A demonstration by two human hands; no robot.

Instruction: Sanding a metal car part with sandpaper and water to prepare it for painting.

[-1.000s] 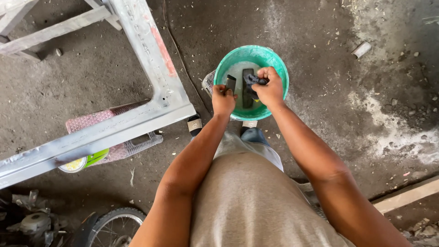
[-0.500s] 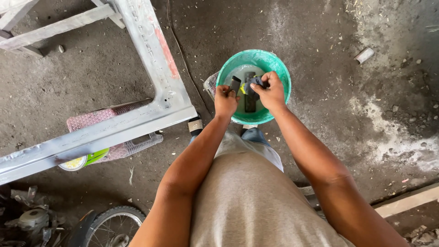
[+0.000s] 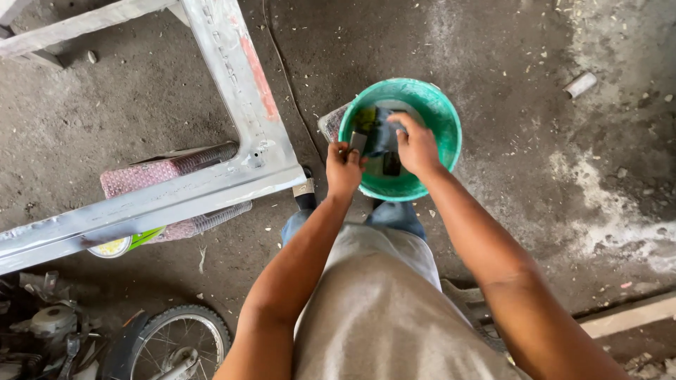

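We see green bucket (image 3: pixel 445 118) on concrete floor (image 3: pixel 535 211), near corner of grey metal frame (image 3: pixel 232 105). Left hand (image 3: pixel 343 169) at bucket's near rim, closed on flat scraper (image 3: pixel 358 143). Right hand (image 3: pixel 417 146) inside bucket, fingers curled round dark object (image 3: pixel 384 137).

Your right hand (image 3: pixel 417 146) hides much of the dark things inside the green bucket (image 3: pixel 446 123), so you cannot tell what they are.

The green bucket's (image 3: pixel 447 119) wall is hemming my grips in on every side; the metal frame (image 3: pixel 232 84) is blocking my left, while the floor (image 3: pixel 563 176) rightward is lying open.
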